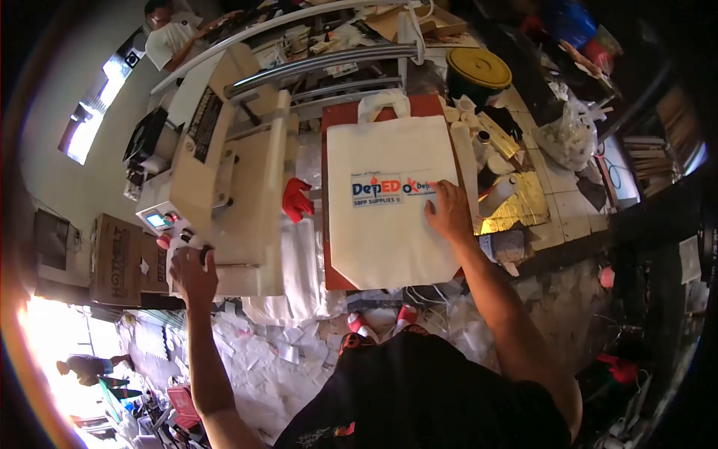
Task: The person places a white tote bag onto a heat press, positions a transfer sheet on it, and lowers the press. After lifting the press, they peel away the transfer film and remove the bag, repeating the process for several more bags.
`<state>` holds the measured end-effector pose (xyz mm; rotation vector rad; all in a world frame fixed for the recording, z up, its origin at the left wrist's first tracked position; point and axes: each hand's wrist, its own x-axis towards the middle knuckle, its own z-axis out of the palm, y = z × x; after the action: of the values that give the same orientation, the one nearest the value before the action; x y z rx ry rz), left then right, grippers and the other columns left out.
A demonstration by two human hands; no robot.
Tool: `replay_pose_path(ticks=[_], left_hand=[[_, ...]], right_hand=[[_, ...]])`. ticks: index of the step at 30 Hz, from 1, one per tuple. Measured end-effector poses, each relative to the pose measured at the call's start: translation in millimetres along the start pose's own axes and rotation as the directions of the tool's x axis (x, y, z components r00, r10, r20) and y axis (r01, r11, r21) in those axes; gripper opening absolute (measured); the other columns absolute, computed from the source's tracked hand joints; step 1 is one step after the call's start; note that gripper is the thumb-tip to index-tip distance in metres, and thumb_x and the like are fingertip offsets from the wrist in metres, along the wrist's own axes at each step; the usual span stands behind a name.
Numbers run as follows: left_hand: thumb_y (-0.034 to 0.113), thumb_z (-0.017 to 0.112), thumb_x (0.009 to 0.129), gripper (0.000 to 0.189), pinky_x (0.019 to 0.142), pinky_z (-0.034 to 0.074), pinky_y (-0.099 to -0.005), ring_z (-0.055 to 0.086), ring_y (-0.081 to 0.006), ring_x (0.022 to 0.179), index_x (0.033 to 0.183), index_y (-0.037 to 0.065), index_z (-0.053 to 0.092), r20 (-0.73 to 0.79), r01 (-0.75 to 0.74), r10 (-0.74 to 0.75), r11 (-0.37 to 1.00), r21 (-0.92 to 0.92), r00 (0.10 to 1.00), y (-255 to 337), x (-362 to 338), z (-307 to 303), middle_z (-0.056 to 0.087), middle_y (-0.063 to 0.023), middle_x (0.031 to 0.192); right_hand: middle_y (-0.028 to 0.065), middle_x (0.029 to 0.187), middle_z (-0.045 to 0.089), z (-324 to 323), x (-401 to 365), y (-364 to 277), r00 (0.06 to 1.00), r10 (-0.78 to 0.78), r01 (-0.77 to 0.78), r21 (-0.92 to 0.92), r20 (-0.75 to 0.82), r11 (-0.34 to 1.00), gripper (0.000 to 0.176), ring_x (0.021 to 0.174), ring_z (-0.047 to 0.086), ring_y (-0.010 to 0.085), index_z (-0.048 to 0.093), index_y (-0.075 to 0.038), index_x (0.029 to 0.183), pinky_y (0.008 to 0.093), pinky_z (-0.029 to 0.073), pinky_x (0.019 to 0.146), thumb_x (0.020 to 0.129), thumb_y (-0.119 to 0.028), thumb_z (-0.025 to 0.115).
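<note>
A white tote bag (387,247) with looped handles lies flat on a reddish-brown board (336,280). Blue and red lettering (378,190) crosses its middle, reading "DepED" and "SBFP SUPPLIES". My right hand (451,212) rests on the bag at the right end of the print, its fingers and thumb apart, covering part of the lettering. At the front of a large cream press machine (235,179), my left hand (194,275) curls round a black knob (204,254), below a small lit display (157,221). How firmly it grips is hard to see.
A red glove (298,200) lies between machine and board. Bottles (497,187), a gold sheet (516,213) and a yellow-lidded bucket (479,69) are on the right. Metal rails (321,71) cross behind. Paper scraps (254,352) cover the floor. Another person (168,41) is at the back left.
</note>
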<state>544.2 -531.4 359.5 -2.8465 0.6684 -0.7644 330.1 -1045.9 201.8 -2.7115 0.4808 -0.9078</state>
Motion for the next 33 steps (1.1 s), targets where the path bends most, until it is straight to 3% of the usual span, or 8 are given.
replay_pose_path(ticks=[3, 12, 20, 21, 24, 27, 29, 33], left_hand=[[0.025, 0.062, 0.092, 0.021, 0.087, 0.040, -0.0508, 0.053, -0.0391, 0.097, 0.100, 0.005, 0.061, 0.074, -0.037, 0.070, 0.925, -0.379, 0.995, 38.7, 2.8, -6.9, 0.056, -0.0151, 0.102], [0.022, 0.069, 0.081, 0.018, 0.075, 0.038, -0.0444, 0.054, -0.0327, 0.083, 0.079, 0.007, 0.058, -0.293, -0.306, 0.190, 0.848, -0.432, 0.937, 166.8, -12.2, -11.2, 0.057, -0.0119, 0.086], [0.020, 0.069, 0.080, 0.019, 0.076, 0.039, -0.0443, 0.056, -0.0313, 0.086, 0.093, 0.007, 0.062, -0.282, -0.394, 0.278, 0.709, -0.584, 0.918, 238.7, -24.3, -36.8, 0.058, -0.0117, 0.091], [0.022, 0.070, 0.080, 0.023, 0.076, 0.040, -0.0440, 0.057, -0.0307, 0.089, 0.097, 0.007, 0.063, -0.270, -0.400, 0.295, 0.690, -0.604, 0.917, 242.7, -26.6, -39.7, 0.059, -0.0118, 0.094], [0.000, 0.065, 0.080, 0.032, 0.088, 0.047, -0.0456, 0.058, -0.0360, 0.100, 0.112, 0.004, 0.060, -0.376, -0.412, 0.167, 0.385, -0.826, 0.911, 231.9, -38.8, -56.6, 0.061, -0.0178, 0.106], [-0.005, 0.059, 0.082, 0.029, 0.087, 0.048, -0.0450, 0.059, -0.0380, 0.097, 0.111, 0.000, 0.059, -0.352, -0.367, 0.116, 0.413, -0.833, 0.929, 181.1, -73.8, -60.9, 0.061, -0.0207, 0.105], [-0.004, 0.056, 0.084, 0.025, 0.079, 0.050, -0.0422, 0.059, -0.0360, 0.094, 0.108, -0.001, 0.059, -0.217, -0.234, 0.090, 0.436, -0.869, 0.972, 136.9, -115.2, -47.8, 0.061, -0.0197, 0.103], [-0.005, 0.055, 0.082, 0.020, 0.077, 0.048, -0.0413, 0.058, -0.0348, 0.095, 0.102, 0.000, 0.058, 0.141, 0.128, -0.011, 0.491, -0.862, 0.990, 34.9, -235.0, 9.3, 0.060, -0.0186, 0.101]], right_hand=[[0.0149, 0.119, 0.058, 0.4, -1.2, -0.3, 1.000, 0.017, -0.017, 0.002, -0.001, 1.000, 0.044, 0.112, 0.054, 0.0366, 0.057, -0.005, 0.119, 0.0462, 0.042, 0.098, 0.078, -0.013, 0.070], [0.0147, 0.122, 0.056, 4.2, -0.6, 2.1, 0.997, 0.076, -0.075, 0.056, -0.022, 0.996, 0.048, 0.116, 0.051, 0.0354, 0.055, -0.006, 0.122, 0.0483, 0.038, 0.101, 0.078, -0.015, 0.070], [0.0184, 0.124, 0.056, -54.7, 10.7, -22.3, 0.962, 0.216, -0.197, 0.126, -0.166, 0.972, 0.041, 0.116, 0.053, 0.0365, 0.056, -0.003, 0.119, 0.0496, 0.043, 0.097, 0.080, -0.012, 0.068], [0.0189, 0.125, 0.055, -82.8, 8.9, -51.7, 0.980, 0.109, -0.069, 0.226, -0.165, 0.972, 0.042, 0.117, 0.053, 0.0371, 0.055, -0.003, 0.120, 0.0486, 0.043, 0.099, 0.080, -0.010, 0.068], [0.0198, 0.127, 0.054, -115.2, -14.6, -135.5, 0.990, -0.113, 0.137, 0.491, -0.079, 0.860, 0.047, 0.119, 0.053, 0.0389, 0.055, -0.004, 0.125, 0.0464, 0.043, 0.103, 0.080, -0.006, 0.069], [0.0198, 0.128, 0.054, -102.5, -33.3, -192.3, 0.975, -0.205, 0.221, 0.522, -0.089, 0.824, 0.049, 0.121, 0.051, 0.0404, 0.054, -0.005, 0.128, 0.0490, 0.041, 0.105, 0.082, -0.012, 0.071], [0.0202, 0.127, 0.054, -85.3, -38.8, -210.6, 0.972, -0.185, 0.210, 0.187, -0.145, 0.960, 0.054, 0.122, 0.050, 0.0416, 0.052, -0.004, 0.131, 0.0511, 0.038, 0.108, 0.083, -0.019, 0.072], [0.0179, 0.117, 0.055, -62.4, -35.4, -212.5, 0.930, -0.066, 0.096, 0.065, -0.362, 0.993, 0.052, 0.113, 0.050, 0.0400, 0.054, -0.006, 0.115, 0.0513, 0.040, 0.099, 0.076, -0.028, 0.082]])
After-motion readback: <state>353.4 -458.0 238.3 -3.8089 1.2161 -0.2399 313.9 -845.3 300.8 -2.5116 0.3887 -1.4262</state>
